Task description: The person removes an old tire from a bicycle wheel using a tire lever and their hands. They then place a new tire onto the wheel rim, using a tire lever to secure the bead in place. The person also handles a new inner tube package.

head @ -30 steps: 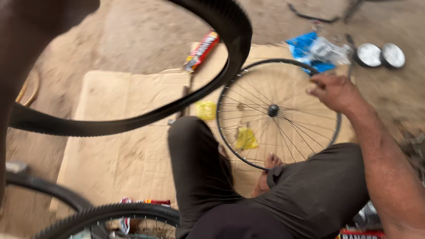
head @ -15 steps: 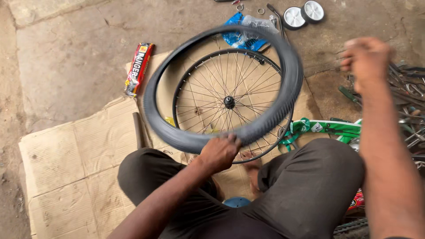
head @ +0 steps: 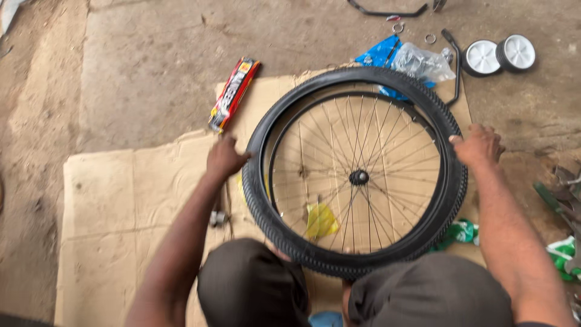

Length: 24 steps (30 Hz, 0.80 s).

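My left hand (head: 225,158) and right hand (head: 479,145) grip opposite edges of the knobbly black rubber tyre (head: 357,260), which lies flat between them around the silver spoked wheel rim (head: 358,177) on the brown cardboard sheet (head: 127,200), equally near both.

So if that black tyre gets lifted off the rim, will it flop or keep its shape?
The black tyre probably sags a little but keeps its ring: thick, knobbly rubber. Likely grippy, not slippery. Both the left hand and the right hand hold its edges.
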Motion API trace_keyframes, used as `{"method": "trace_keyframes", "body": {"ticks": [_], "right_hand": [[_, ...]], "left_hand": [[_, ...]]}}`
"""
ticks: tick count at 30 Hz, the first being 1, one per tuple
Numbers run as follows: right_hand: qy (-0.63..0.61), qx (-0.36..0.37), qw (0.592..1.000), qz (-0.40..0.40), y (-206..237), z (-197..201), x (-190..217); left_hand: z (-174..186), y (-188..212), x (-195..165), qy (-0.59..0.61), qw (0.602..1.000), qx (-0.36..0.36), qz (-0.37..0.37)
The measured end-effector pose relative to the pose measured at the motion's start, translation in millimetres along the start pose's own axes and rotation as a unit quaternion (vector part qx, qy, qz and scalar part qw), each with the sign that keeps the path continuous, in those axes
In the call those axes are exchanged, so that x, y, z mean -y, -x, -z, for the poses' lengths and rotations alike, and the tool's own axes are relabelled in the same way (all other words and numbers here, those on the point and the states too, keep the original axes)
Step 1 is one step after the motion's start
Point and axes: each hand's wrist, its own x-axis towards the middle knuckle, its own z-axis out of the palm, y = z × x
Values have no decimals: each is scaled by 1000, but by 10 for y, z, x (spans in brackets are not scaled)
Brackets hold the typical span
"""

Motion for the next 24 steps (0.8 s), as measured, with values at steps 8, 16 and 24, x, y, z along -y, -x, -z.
{"method": "trace_keyframes", "body": {"ticks": [8, 16, 24], "right_hand": [[-166, 138, 976, -12, 946, -827, 1001], [-94, 214, 966, 109, 1106, -765, 1409], [-108, 259, 958, 59, 891, -840, 1468]], "left_hand": [[-1330, 262, 298, 271, 939, 12, 211], [-1293, 455, 18, 157, 961, -82, 214], [-1231, 404, -72, 138, 973, -117, 145]]}}
